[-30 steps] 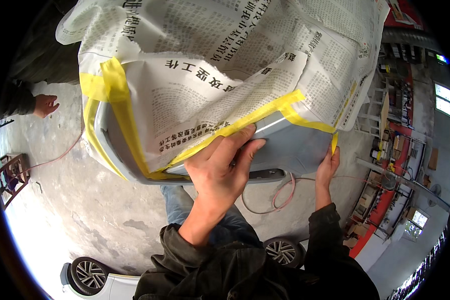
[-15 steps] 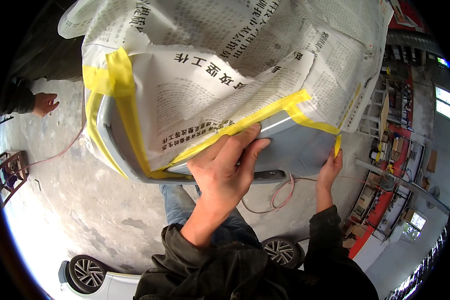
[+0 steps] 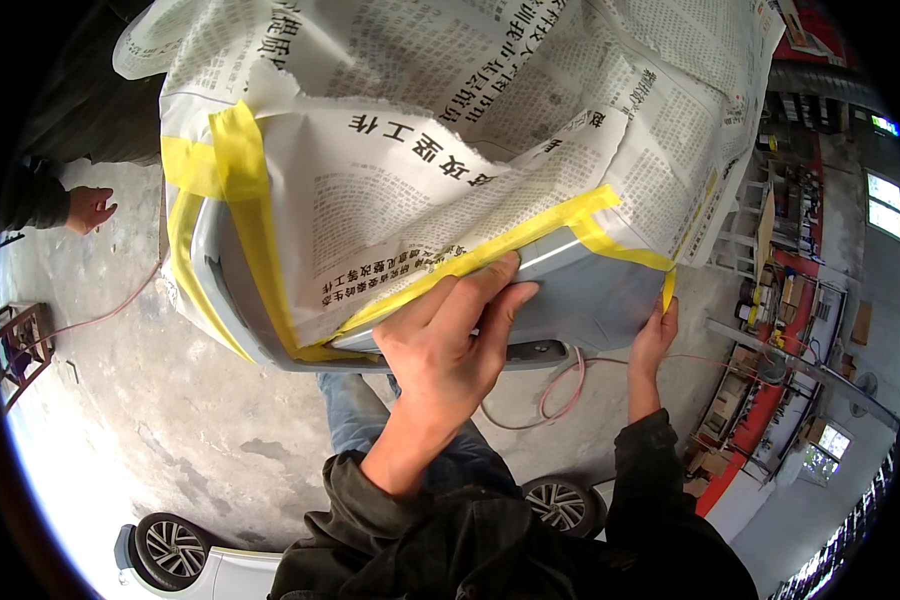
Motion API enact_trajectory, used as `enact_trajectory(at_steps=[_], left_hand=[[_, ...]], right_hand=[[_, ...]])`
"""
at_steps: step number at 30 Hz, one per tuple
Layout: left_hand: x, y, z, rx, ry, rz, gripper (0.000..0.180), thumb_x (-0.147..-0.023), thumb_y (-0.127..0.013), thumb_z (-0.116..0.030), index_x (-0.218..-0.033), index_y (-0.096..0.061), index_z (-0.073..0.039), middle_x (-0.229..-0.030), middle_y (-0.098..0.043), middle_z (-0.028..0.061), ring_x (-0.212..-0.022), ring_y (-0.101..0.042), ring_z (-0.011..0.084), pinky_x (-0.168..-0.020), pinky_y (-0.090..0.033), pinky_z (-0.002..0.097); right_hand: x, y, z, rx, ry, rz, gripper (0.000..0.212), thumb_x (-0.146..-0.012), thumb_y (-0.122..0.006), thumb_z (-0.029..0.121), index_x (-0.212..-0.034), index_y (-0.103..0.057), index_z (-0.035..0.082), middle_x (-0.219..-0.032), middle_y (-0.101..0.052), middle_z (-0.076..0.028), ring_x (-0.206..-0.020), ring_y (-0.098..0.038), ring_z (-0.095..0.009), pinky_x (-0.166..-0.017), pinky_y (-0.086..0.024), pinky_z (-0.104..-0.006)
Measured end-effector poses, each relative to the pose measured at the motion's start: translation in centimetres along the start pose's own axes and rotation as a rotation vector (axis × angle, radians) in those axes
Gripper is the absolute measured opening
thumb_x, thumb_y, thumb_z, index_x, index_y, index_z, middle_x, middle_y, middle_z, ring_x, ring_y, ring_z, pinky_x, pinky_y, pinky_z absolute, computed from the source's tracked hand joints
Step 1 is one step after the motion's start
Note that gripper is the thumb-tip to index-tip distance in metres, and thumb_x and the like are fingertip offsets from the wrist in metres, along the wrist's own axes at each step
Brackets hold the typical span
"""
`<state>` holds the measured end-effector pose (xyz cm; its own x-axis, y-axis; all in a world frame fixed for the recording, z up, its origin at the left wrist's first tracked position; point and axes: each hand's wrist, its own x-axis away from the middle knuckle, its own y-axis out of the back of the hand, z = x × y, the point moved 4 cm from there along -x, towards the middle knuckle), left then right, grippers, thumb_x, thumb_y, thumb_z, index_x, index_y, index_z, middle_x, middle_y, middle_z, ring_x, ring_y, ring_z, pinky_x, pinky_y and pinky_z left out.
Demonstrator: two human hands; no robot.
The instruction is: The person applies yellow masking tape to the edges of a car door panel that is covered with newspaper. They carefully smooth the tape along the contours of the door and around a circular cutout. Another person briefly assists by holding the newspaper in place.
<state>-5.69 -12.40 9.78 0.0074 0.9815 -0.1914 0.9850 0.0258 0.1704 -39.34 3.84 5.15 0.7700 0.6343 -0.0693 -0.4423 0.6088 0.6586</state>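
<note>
A smooth grey panel, curved like a car bumper part, lies before me under printed newspaper. Yellow masking tape runs along the paper's edge on the panel. My left hand rests on the panel's middle with bent fingers, its index fingertip against the tape line and its thumb on the grey surface. Whether anything is under those curled fingers is hidden. At the panel's right corner, my right hand is closed on a short loose end of the tape, thumb up.
Another person's hand hangs at the left. A pink hose loops on the concrete floor. Behind my legs is a white car with a wheel. Cluttered shelves line the right wall. A dark red frame stands at far left.
My right hand and the tape end have shifted very slightly left. The left hand stays almost in place on the panel, while the whole view drifts a little.
</note>
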Motion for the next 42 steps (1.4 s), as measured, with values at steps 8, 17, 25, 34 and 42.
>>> enact_trajectory(at_steps=[8,17,25,34,42], left_hand=[[-0.1,0.1,0.3,0.001,-0.062,0.012,0.031,-0.073,-0.089,-0.006,-0.099,-0.074,0.001,-0.076,-0.071,0.0079,-0.057,-0.059,0.0108,-0.056,-0.049,0.0237],[-0.2,0.1,0.3,0.001,-0.051,0.01,0.032,-0.071,-0.087,-0.008,-0.1,-0.074,-0.005,-0.074,-0.069,0.0065,-0.056,-0.061,0.0199,-0.055,-0.047,0.0293],[-0.9,0.3,0.0,-0.094,-0.079,0.218,0.036,-0.077,-0.081,-0.01,-0.112,-0.075,-0.011,-0.071,-0.064,0.0044,-0.055,-0.057,0.0211,-0.053,-0.046,0.0327],[-0.9,0.2,0.4,-0.02,-0.136,0.113,0.036,-0.076,-0.082,-0.008,-0.111,-0.075,-0.01,-0.07,-0.064,0.0041,-0.055,-0.058,0.0204,-0.053,-0.046,0.0321],[-0.7,0.3,0.3,0.003,-0.111,0.073,0.035,-0.072,-0.088,-0.009,-0.104,-0.077,-0.005,-0.07,-0.067,0.006,-0.053,-0.055,0.0145,-0.052,-0.046,0.0268]], right_hand=[[0.1,0.7,0.2,0.007,0.015,-0.017,0.022,-0.107,-0.05,0.021,-0.099,-0.057,0.002,-0.092,-0.061,-0.003,-0.085,-0.052,-0.011,-0.08,-0.043,-0.0261],[0.0,0.1,0.7,-0.005,0.04,-0.008,0.02,-0.107,-0.05,0.017,-0.098,-0.057,0.002,-0.091,-0.061,-0.001,-0.084,-0.051,-0.01,-0.079,-0.043,-0.0252],[-0.3,0.0,-0.7,-0.093,-0.017,0.014,0.02,-0.107,-0.05,0.017,-0.097,-0.056,0.001,-0.093,-0.062,-0.003,-0.087,-0.052,-0.01,-0.081,-0.043,-0.0256],[-0.2,0.2,0.3,-0.005,0.013,-0.001,0.021,-0.106,-0.05,0.019,-0.097,-0.057,0.001,-0.092,-0.062,-0.003,-0.085,-0.051,-0.011,-0.079,-0.042,-0.026],[0.0,0.3,0.8,-0.002,0.029,-0.023,0.021,-0.106,-0.05,0.018,-0.096,-0.056,0.001,-0.089,-0.058,-0.002,-0.084,-0.049,-0.011,-0.079,-0.041,-0.0247]])
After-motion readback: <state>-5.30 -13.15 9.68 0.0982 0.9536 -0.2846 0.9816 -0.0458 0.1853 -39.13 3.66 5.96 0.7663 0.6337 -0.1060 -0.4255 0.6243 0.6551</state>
